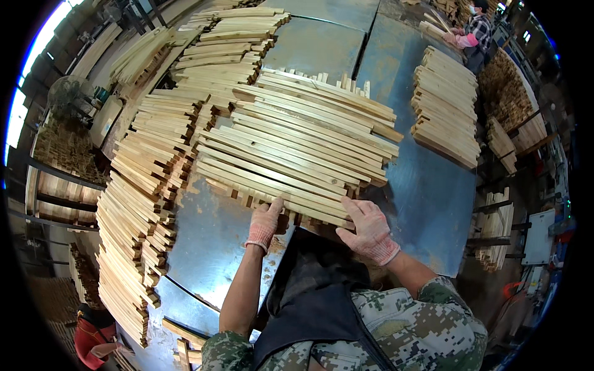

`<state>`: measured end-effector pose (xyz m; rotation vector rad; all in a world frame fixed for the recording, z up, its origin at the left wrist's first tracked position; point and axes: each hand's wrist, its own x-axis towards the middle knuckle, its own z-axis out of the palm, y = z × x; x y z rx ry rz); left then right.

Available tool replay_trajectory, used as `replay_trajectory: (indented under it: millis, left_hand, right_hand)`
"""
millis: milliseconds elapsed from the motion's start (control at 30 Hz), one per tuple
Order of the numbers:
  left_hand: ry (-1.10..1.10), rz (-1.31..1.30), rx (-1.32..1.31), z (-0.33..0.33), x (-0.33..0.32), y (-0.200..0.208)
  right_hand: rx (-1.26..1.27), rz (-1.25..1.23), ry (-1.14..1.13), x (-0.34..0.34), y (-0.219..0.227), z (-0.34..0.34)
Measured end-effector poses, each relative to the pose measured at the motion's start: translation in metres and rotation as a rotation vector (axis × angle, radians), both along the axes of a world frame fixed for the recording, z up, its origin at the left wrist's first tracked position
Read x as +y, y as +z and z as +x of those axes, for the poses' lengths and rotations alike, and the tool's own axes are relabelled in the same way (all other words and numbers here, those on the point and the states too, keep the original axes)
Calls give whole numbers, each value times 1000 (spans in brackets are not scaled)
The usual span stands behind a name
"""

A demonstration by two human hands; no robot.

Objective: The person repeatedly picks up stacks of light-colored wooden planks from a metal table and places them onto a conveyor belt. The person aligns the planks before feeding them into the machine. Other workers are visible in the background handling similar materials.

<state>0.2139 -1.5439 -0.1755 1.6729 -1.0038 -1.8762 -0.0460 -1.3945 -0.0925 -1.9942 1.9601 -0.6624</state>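
Note:
A broad pile of pale wooden strips (297, 139) lies in front of me on the metal-topped table, the strips side by side with uneven ends. My left hand (265, 224), in a pale pinkish work glove, is closed at the near edge of the pile. One of its fingertips presses on the nearest wooden strip (272, 193); its other fingers are partly hidden. At that strip's right end is my right hand (370, 230), gloved alike. Its fingers rest against the strip ends, with the thumb spread apart on the near side.
Long stacks of strips (133, 216) line the table's left side. Another stack (445, 108) lies on the metal tabletop (427, 204) at right. One co-worker (476, 34) handles strips at the far right; another person (96, 340) is at the lower left. A fan (69, 94) stands far left.

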Motion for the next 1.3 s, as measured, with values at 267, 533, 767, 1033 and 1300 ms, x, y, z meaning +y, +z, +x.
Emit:
replay_trajectory:
  millis: [267,533,767,1033,1300]
  left_hand:
    - [-59,7,-76,-13,-19,8]
    - [-178,88,71,-35,-22,7]
    - [-333,84,249,3,-21,4]
    - [257,19,440,260,71,-59]
    - [968,-328,-913,598,118,-152]
  right_hand:
    - [-82,-13,-196,2,-42,3]
    - [-65,-25,-119,-2,-75,-28]
    - [127,51,-177,-20,-13,17]
    - [-377,397,342,-70,-51,199]
    - [-418,786,654,-201,-163,446]
